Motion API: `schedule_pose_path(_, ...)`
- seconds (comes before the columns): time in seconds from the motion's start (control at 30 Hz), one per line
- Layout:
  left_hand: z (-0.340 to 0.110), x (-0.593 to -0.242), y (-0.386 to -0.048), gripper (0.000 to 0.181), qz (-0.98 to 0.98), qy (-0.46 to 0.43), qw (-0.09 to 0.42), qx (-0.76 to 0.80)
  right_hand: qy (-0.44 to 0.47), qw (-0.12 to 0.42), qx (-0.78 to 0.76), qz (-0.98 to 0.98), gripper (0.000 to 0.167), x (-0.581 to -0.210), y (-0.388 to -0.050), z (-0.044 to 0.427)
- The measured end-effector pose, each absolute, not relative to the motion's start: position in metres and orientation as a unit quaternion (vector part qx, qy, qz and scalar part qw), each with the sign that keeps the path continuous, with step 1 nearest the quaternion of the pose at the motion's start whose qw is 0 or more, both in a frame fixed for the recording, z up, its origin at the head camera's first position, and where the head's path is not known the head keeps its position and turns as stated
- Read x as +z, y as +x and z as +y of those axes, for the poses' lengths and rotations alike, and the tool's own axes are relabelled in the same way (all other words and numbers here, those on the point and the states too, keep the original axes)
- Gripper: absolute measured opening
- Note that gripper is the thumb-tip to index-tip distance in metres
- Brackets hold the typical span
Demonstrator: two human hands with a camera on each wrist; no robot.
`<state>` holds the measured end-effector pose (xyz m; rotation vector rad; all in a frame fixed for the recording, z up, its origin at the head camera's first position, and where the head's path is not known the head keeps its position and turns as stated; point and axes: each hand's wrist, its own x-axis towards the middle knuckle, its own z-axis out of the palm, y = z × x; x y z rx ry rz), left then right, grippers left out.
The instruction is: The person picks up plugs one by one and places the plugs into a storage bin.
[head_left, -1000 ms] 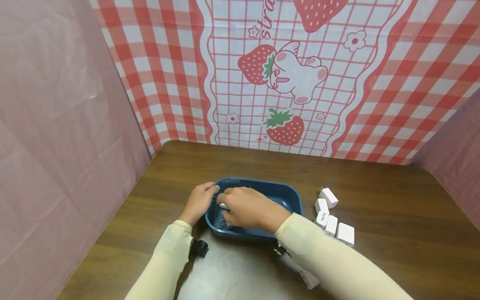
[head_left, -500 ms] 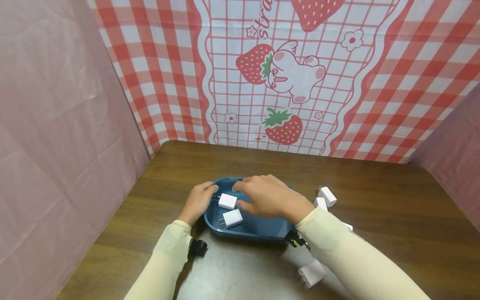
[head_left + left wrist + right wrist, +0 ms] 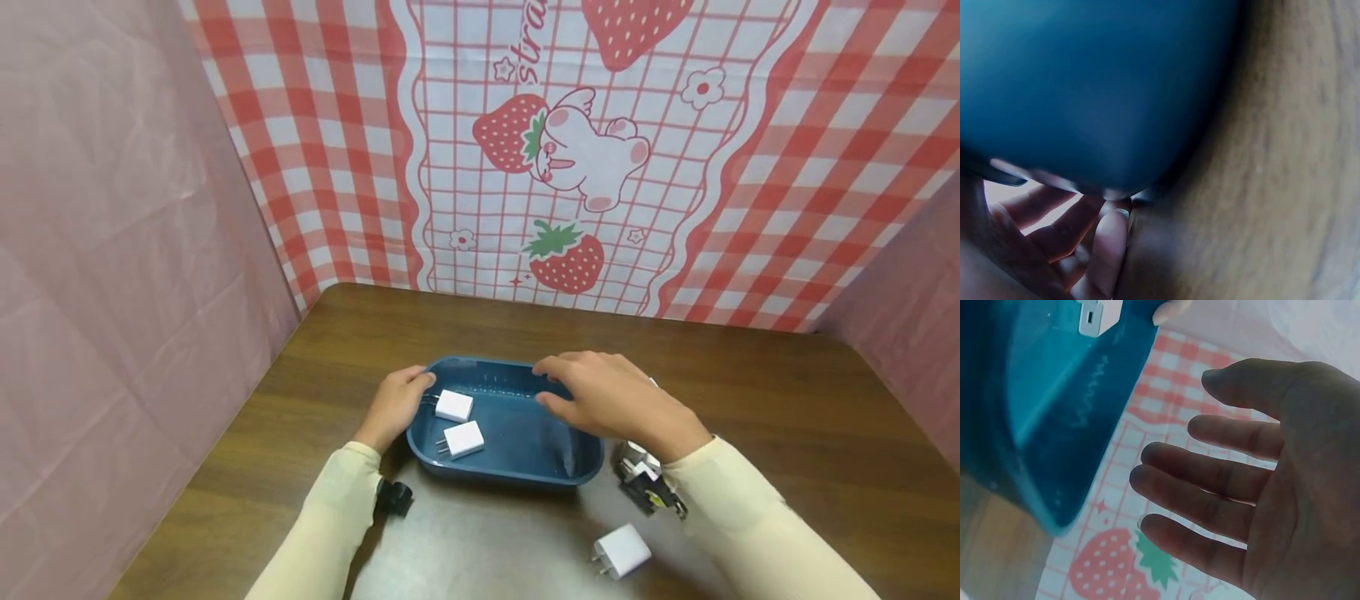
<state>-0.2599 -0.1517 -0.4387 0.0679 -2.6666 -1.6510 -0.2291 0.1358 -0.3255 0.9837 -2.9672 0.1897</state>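
Observation:
A blue plastic tray (image 3: 517, 477) sits on the wooden table in the head view. My left hand (image 3: 392, 408) grips its left end, thumb at the rim; in the left wrist view the fingers (image 3: 1063, 231) lie against the tray's outer wall. Inside, at the left end, are two white plug chargers, a rear one (image 3: 454, 406) and a front one (image 3: 463, 438), prongs pointing left. Over the tray's right end hovers my right hand (image 3: 611, 396), fingers spread and holding nothing. The right wrist view confirms the bare palm (image 3: 1285, 487), apart from the tray.
Another white charger (image 3: 624, 550) lies on the table in front of the tray's right end. More white chargers (image 3: 642, 458) are partly hidden beneath my right hand and wrist. A checked strawberry cloth (image 3: 360, 167) hangs behind the table, with a pink curtain (image 3: 135, 250) at left.
My right hand let go of a charger in the tray's left end and moved right, uncovering both chargers there. The left hand stays at the tray's left end.

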Motion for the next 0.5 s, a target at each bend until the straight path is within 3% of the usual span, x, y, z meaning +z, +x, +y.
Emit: schedule_pose_path(0.5,-0.152,-0.441,-0.261,0.04,-0.847,0.023,0.003,-0.531,0.223,-0.001,0.081,-0.971,0.045,-0.333,-0.209,0.209)
